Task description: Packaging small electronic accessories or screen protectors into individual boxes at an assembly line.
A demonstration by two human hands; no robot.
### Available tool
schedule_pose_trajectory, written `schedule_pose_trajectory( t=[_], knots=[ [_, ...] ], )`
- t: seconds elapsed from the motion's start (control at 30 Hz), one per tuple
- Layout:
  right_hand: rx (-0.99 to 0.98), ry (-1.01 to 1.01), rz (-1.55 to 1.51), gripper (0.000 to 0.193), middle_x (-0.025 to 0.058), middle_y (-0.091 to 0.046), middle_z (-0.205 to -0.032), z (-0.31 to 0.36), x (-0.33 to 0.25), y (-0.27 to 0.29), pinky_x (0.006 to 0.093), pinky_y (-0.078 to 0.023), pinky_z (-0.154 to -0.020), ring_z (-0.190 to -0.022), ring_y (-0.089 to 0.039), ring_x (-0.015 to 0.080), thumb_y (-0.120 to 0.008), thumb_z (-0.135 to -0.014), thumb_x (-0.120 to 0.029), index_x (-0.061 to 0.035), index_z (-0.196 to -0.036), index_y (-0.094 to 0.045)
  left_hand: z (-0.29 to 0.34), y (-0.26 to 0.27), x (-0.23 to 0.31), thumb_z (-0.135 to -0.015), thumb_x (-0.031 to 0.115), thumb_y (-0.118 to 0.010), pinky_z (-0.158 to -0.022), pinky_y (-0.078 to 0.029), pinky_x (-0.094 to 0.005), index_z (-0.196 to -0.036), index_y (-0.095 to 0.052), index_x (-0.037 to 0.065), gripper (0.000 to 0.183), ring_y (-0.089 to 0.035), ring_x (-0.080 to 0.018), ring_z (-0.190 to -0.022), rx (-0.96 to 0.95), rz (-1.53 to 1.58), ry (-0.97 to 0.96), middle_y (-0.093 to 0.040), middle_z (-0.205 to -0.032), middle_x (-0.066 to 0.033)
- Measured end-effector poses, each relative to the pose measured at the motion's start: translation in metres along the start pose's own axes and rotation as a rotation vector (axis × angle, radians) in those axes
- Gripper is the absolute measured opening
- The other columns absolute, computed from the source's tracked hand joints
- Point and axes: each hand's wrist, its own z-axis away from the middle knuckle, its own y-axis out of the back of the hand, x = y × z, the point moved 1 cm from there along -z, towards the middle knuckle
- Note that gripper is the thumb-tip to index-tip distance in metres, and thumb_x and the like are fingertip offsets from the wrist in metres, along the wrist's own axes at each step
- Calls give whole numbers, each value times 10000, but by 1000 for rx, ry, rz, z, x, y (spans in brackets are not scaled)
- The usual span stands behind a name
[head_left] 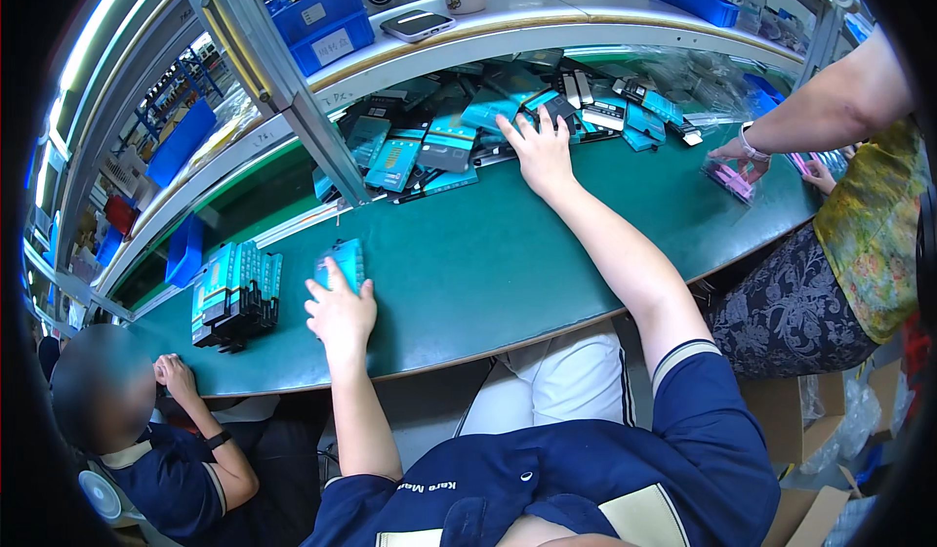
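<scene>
My left hand (339, 315) rests on the green table (508, 254) with its fingers on a teal flat package (342, 262) lying near the table's middle left. My right hand (540, 149) reaches far across the table, fingers spread, and touches the pile of teal and dark flat packages (459, 137) under the shelf. Whether it grips one of them is not clear.
A stack of teal and black packages (232, 293) stands at the left. A seated person (146, 430) is at my lower left. At the right another person's hands (747, 152) handle pink items in a clear bag. Blue bins (327, 22) and a phone (417, 25) sit on the shelf above.
</scene>
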Motion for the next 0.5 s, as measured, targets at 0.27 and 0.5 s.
schedule_pose_trajectory(
  t=[0.27, 0.5],
  knots=[
    [-381, 244, -558, 655, 129, -405, -1506, 75, -9, 80, 647, -143, -1162, -1478, -222, 369, -671, -880, -507, -183, -1420, -489, 38, -1, 95, -800, 495, -760, -1124, -267, -611, -1530, -328, 117, 929, -265, -561, -1387, 203, 259, -772, -215, -1561, -317],
    [39, 77, -463, 420, 124, -546, -1334, 99, 56, 117, 543, -274, -1133, -1329, -441, 353, -761, -807, -353, -123, -1139, -645, 23, -15, 135, -792, 380, -756, -1141, -164, -661, -1512, -380, 193, 834, -276, -457, -1433, 283, 261, -1066, -332, -1542, -226]
  ],
)
